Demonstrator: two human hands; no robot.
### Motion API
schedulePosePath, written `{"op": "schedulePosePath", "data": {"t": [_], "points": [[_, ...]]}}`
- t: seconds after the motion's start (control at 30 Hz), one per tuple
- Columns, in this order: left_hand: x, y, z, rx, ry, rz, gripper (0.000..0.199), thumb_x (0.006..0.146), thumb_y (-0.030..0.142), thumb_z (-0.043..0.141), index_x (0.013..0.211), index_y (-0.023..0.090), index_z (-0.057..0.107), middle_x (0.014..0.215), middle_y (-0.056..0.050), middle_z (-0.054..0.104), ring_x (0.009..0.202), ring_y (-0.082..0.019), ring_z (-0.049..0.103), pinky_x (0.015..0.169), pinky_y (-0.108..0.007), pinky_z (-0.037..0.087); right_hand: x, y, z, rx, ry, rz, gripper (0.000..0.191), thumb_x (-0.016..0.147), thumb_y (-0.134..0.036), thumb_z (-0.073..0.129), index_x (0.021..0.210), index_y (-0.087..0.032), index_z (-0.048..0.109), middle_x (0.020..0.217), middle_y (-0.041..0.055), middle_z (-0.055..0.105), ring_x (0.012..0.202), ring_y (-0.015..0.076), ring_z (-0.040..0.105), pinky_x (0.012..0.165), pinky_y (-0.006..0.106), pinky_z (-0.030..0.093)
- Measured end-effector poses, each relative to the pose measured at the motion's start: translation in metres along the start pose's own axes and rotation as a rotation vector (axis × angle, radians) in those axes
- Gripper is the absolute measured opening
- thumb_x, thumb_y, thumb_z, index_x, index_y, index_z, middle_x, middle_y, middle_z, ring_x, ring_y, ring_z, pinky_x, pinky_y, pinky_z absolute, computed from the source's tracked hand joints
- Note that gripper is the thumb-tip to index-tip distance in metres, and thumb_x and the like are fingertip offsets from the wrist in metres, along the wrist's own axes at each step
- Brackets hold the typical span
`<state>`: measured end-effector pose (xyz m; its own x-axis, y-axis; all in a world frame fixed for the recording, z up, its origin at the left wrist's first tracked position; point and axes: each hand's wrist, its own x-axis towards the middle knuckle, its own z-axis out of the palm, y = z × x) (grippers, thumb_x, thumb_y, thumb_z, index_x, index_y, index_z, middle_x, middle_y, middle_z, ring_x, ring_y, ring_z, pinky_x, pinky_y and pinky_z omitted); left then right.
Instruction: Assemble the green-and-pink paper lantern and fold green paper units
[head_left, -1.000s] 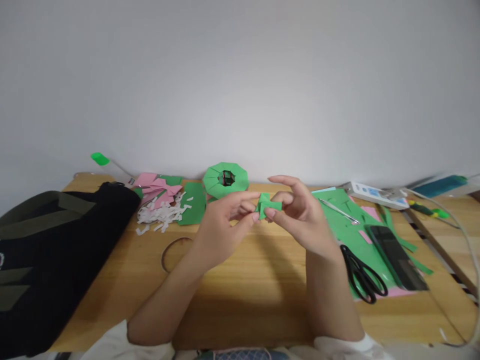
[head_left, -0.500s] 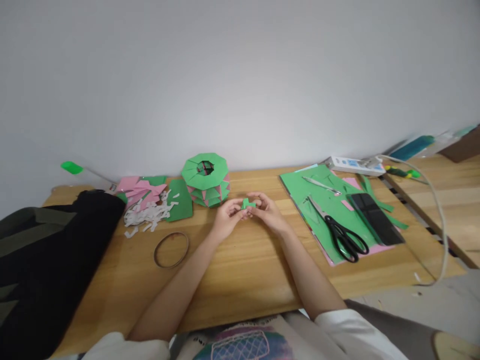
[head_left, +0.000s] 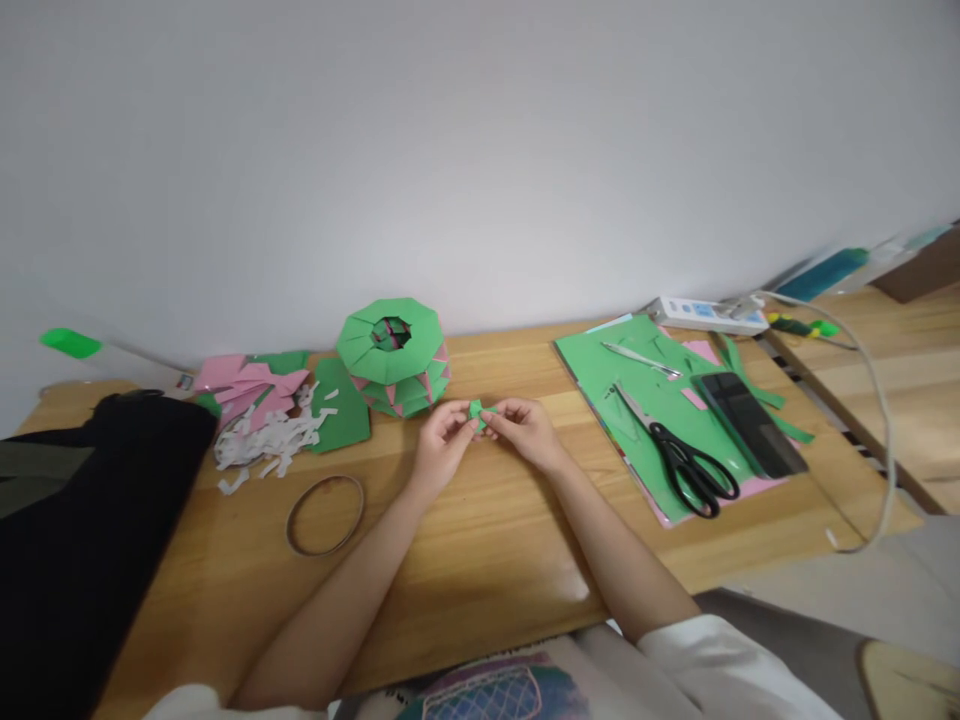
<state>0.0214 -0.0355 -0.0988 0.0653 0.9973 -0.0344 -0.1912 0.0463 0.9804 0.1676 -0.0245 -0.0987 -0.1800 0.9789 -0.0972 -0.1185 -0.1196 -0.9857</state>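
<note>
A small folded piece of green paper (head_left: 476, 411) is pinched between my two hands above the middle of the table. My left hand (head_left: 444, 442) grips its left side with thumb and fingers. From the right, my right hand (head_left: 527, 432) holds the other side with thumb and forefinger. Just behind my left hand stands a round paper lantern (head_left: 405, 350) with a green top and green and pink folded sides. A tape-like ring (head_left: 325, 515) lies on the wooden table (head_left: 487, 560) left of my left forearm.
Green sheets (head_left: 600, 370) at the right bear scissors (head_left: 686, 465), a pen-like tool (head_left: 641, 360) and a phone (head_left: 750, 425). A power strip (head_left: 705, 314) lies behind. White scraps (head_left: 266, 440), pink paper (head_left: 247, 385) and a black bag (head_left: 127, 500) are at the left.
The view has shifted slightly, so the lantern and left-side objects sit farther left. The green piece has turned between my fingers, and both hands still hold it.
</note>
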Motion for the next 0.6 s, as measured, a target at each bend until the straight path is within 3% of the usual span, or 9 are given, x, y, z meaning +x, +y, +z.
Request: {"op": "schedulePosePath", "data": {"t": [0.13, 0.3, 0.6], "points": [[0.0009, -0.0020, -0.0001, -0.009, 0.007, -0.030, 0.031, 0.066, 0.038, 0.075, 0.080, 0.016, 0.059, 0.073, -0.002, 0.069, 0.059, -0.013, 0.063, 0.055, -0.025, 0.053, -0.0010, -0.0003, 0.0004, -0.043, -0.013, 0.009, 0.037, 0.063, -0.052, 0.074, 0.061, -0.017, 0.062, 0.054, -0.0012, 0.062, 0.049, 0.0083, 0.052, 0.051, 0.022, 0.042], [0.0000, -0.0009, -0.0008, -0.018, -0.001, -0.047, 0.030, 0.067, 0.040, 0.074, 0.074, 0.015, 0.058, 0.066, -0.001, 0.067, 0.055, -0.012, 0.062, 0.055, -0.025, 0.053, -0.0023, -0.0008, 0.0012, -0.107, -0.023, -0.013, 0.040, 0.065, -0.055, 0.072, 0.062, -0.017, 0.060, 0.055, -0.0011, 0.061, 0.049, 0.0092, 0.051, 0.051, 0.023, 0.042], [-0.0004, -0.0008, 0.0001, -0.018, -0.007, -0.044, 0.031, 0.068, 0.042, 0.072, 0.076, 0.016, 0.057, 0.065, 0.000, 0.066, 0.054, -0.012, 0.060, 0.055, -0.025, 0.053, -0.0041, -0.0018, -0.0010, -0.209, -0.038, -0.050, 0.039, 0.073, -0.055, 0.064, 0.066, -0.017, 0.064, 0.059, 0.0005, 0.062, 0.053, 0.0105, 0.050, 0.055, 0.025, 0.041]]}}
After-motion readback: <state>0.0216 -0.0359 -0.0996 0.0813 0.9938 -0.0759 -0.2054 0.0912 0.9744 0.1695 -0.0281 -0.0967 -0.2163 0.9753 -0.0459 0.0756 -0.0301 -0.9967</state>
